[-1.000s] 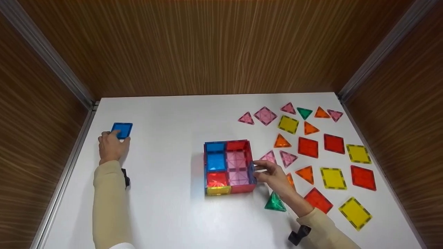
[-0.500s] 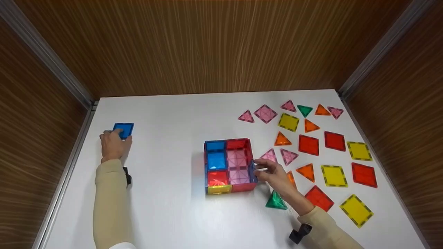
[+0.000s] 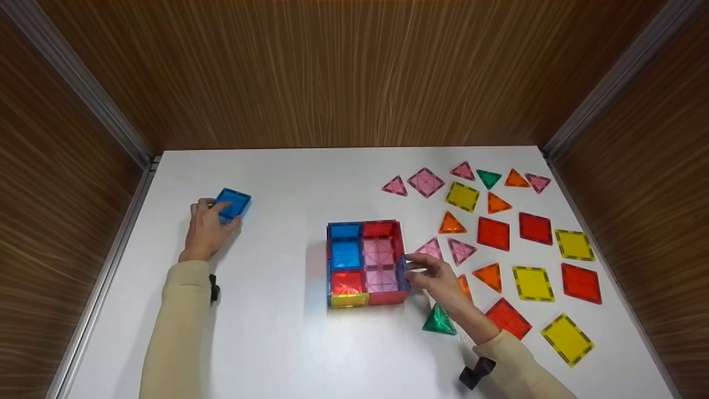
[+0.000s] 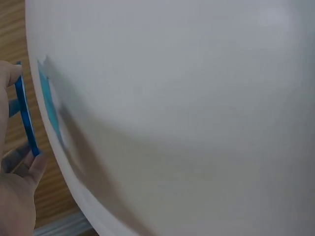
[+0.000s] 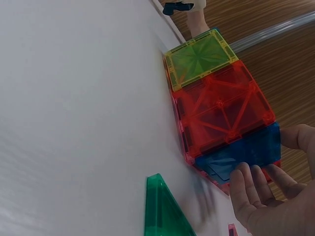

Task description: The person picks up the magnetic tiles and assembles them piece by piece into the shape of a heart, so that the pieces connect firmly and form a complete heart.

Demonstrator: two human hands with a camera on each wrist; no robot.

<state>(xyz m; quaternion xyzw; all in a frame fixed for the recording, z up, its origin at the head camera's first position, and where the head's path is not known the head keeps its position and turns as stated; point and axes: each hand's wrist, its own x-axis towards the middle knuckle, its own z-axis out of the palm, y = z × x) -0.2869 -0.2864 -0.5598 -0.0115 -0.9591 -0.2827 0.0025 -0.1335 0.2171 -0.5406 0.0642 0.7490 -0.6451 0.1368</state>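
Note:
My left hand (image 3: 208, 231) holds a blue square magnetic tile (image 3: 235, 201) by its edges at the left of the table. In the left wrist view, that tile (image 4: 25, 113) is raised off the white surface, with its blue-tinted shadow apart from it. My right hand (image 3: 443, 281) pinches a blue wall tile on the right side of an open-topped box of magnetic tiles (image 3: 384, 298). The right wrist view shows fingers on the outer face of that blue tile (image 5: 248, 147) and the thumb at its upper edge, beside a red wall tile (image 5: 221, 105) and a yellow one (image 5: 202, 59).
Loose triangles and squares lie across the right side of the table (image 3: 266, 332), among them red tiles (image 3: 493, 233), yellow tiles (image 3: 533, 284) and pink triangles (image 3: 461, 252). A green triangle (image 3: 440, 321) lies below my right hand. Wood-grain panels (image 3: 343, 72) enclose the table.
My left hand has lifted the blue square tile off the table and moved it to the right, tilting it. My right hand has stayed at the box.

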